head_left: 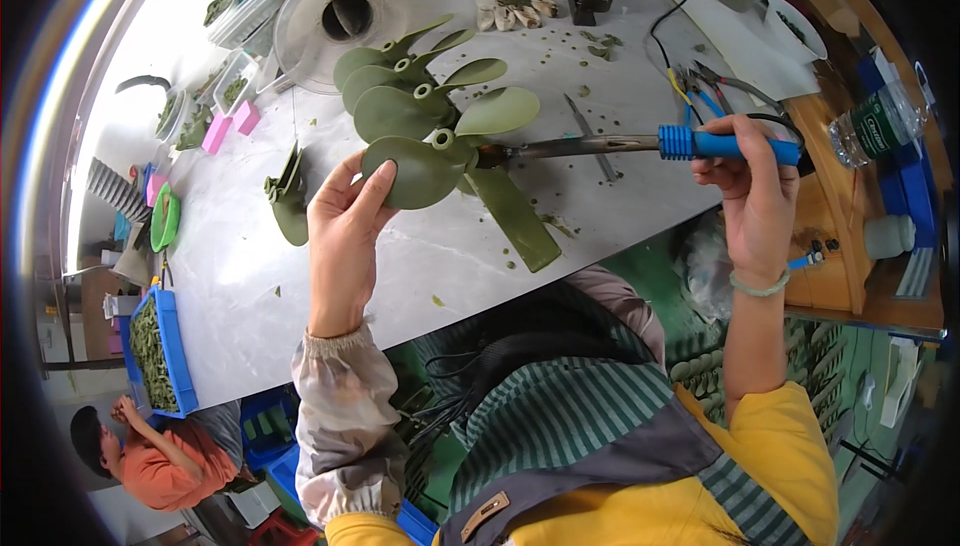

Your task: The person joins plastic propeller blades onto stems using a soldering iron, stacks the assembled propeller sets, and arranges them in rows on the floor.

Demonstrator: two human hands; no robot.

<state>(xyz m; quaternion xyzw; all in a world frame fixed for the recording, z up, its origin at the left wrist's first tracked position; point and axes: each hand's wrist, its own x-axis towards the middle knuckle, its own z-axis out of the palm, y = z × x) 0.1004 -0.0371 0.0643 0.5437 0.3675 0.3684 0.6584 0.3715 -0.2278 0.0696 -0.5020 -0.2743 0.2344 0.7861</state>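
Note:
My left hand [345,221] pinches one blade of an olive-green propeller [415,174] between thumb and fingers. More propellers of the same colour [385,114] stand in a row just behind it, their round hubs facing up. A flat green strip [515,221] slants down beneath the held one. In my right hand [752,191] is a soldering iron [690,143], gripped by its blue handle. Its dark metal shaft points left, and the tip meets or nearly meets the propeller near the hub. The exact contact is hidden.
Left of my hand lies another green propeller piece [288,201]. A thin pointed tool [592,141], green scraps, pliers [705,96] and a glove [505,1] are on the table. A clear round tub [300,31] stands behind. At the far left, a person in orange [175,466] is near a blue crate [180,376].

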